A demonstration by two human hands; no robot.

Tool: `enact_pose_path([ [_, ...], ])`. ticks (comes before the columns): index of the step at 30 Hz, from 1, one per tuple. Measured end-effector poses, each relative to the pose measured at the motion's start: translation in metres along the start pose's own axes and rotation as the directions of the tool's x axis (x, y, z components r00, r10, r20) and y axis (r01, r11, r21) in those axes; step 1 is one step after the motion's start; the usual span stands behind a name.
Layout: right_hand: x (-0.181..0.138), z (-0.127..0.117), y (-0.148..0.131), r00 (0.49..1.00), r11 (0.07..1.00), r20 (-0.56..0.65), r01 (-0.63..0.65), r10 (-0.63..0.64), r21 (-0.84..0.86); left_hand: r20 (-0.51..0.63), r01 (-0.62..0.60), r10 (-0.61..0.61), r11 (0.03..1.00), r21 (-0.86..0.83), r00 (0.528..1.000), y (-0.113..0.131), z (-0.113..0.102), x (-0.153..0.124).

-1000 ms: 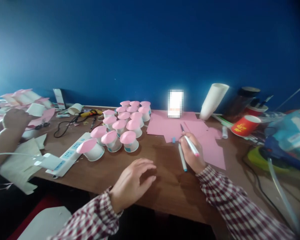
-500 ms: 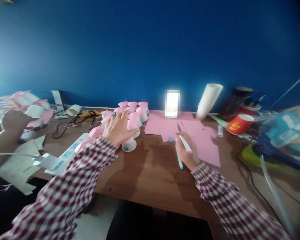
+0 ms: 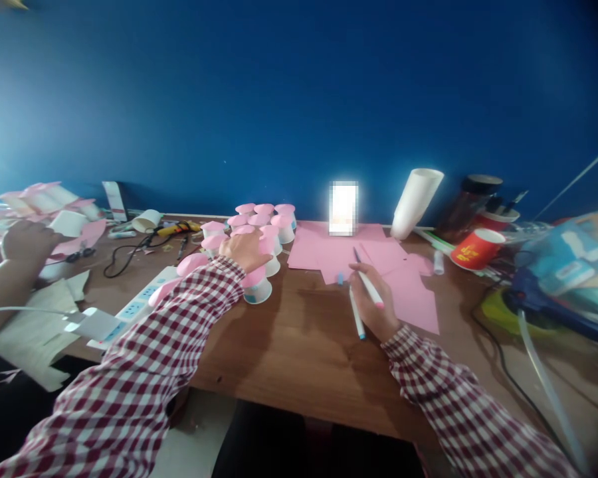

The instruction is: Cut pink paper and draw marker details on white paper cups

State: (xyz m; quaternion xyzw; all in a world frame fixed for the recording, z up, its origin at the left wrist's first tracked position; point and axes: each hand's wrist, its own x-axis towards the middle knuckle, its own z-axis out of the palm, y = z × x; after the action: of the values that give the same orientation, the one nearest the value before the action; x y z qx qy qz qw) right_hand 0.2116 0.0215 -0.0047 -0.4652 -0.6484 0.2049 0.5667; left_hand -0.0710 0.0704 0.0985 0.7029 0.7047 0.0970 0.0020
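Note:
My left hand (image 3: pixel 248 251) is down among the grouped paper cups (image 3: pixel 285 229), which stand upside down with pink paper pieces on top. Its fingers bend downward between the cups, and their tips are hidden. My right hand (image 3: pixel 377 307) is closed round a white marker (image 3: pixel 371 289) with a pink end. The marker's dark tip points away from me over pink paper sheets (image 3: pixel 339 244). Beside that hand, a second white marker (image 3: pixel 357 315) with a blue end slants toward the table edge.
A power strip (image 3: pixel 142 299) with a plugged-in charger (image 3: pixel 94 322) lies left of the cups. Another person's hand (image 3: pixel 30 245) is at the far left near more pink-topped cups. Stacked white cups (image 3: pixel 417 202), a red cup (image 3: pixel 478 249) and a plastic bag (image 3: pixel 573 259) stand right.
My left hand has reached a little farther right and lower into the cups, its outstretched fingers now bent down. My right hand stays in place with the marker.

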Motion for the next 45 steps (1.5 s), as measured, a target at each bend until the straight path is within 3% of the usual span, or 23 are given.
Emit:
enact_pose_path([
  [5, 0.000, 0.001, -0.002, 0.999, 0.998, 0.004, -0.035, 0.035, 0.047, -0.070, -0.013, 0.007, 0.997, -0.078, 0.998, -0.002, -0.001, 0.000],
  [8, -0.001, 0.001, -0.002, 1.000, 0.999, 0.002, -0.020, 0.020, 0.028, -0.009, 0.003, -0.003, 0.996, -0.094, 1.000, -0.004, 0.003, 0.004],
  [11, 0.000, 0.000, -0.003, 1.000, 1.000, -0.006, 0.023, -0.023, -0.014, 0.054, -0.013, 0.013, 1.000, 0.010, 0.998, -0.002, 0.006, 0.006],
  [17, 0.001, -0.001, -0.001, 0.998, 0.997, -0.017, 0.057, -0.058, -0.055, 0.108, -0.004, -0.006, 0.996, 0.088, 0.994, 0.010, 0.004, 0.004],
  [24, 0.000, 0.000, 0.002, 0.999, 0.998, -0.016, 0.030, -0.031, -0.047, 0.141, -0.020, 0.008, 0.996, 0.086, 0.990, 0.006, 0.004, 0.009],
  [28, 0.000, 0.000, 0.000, 1.000, 1.000, -0.021, -0.002, 0.002, -0.006, 0.076, -0.059, 0.053, 0.995, 0.075, 0.996, 0.013, -0.009, 0.004],
  [33, 0.001, -0.001, -0.004, 1.000, 1.000, -0.013, -0.015, 0.015, 0.011, -0.125, -0.145, 0.137, 0.987, -0.064, 0.983, 0.045, -0.025, -0.018],
  [38, 0.003, -0.001, -0.003, 0.999, 0.998, -0.047, 0.015, -0.012, 0.056, -0.067, -0.346, 0.341, 0.901, -0.259, 0.938, 0.085, 0.004, -0.043],
  [41, 0.003, 0.000, -0.001, 0.998, 0.997, -0.061, 0.008, -0.003, 0.071, 0.004, -0.346, 0.359, 0.902, -0.259, 0.933, 0.099, 0.026, -0.053],
  [45, 0.004, 0.000, 0.001, 0.998, 0.999, -0.054, 0.037, -0.036, 0.020, 0.057, -0.275, 0.309, 0.906, -0.322, 0.950, 0.098, 0.042, -0.054],
])
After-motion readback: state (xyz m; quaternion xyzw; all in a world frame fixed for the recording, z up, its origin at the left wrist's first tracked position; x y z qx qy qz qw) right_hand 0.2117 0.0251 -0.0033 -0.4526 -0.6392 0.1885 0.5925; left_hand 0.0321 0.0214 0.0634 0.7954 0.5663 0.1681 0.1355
